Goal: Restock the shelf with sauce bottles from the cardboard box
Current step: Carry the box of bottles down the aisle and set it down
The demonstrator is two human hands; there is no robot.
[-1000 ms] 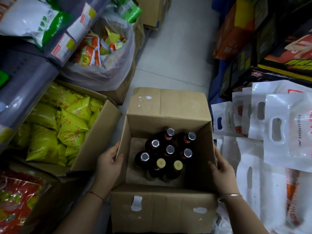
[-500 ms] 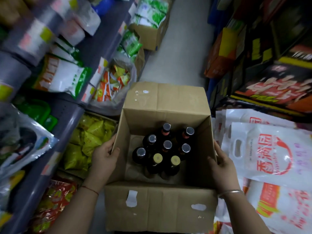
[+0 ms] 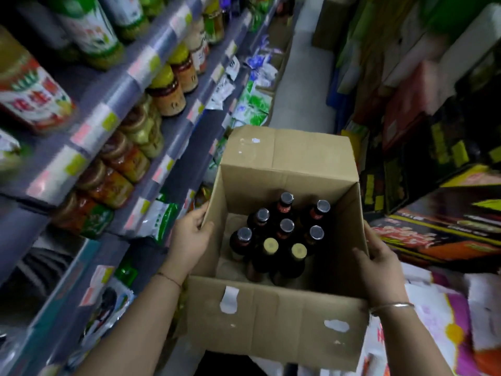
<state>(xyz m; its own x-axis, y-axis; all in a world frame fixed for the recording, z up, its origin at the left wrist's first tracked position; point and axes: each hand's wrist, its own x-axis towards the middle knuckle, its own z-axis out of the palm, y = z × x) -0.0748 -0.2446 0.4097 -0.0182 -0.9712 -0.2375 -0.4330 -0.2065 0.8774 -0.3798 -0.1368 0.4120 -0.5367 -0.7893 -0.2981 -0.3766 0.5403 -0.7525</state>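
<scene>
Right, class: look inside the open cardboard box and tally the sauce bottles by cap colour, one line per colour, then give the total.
Silver-capped bottles: 6
Yellow-capped bottles: 2
Total: 8 bottles standing in the cardboard box

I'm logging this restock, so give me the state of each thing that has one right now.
cardboard box: flaps open, held by both side walls
sauce bottles: eight, upright, capped, inside the box
left hand: grip on left wall
right hand: grip on right wall
shelf: stocked with jars
</scene>
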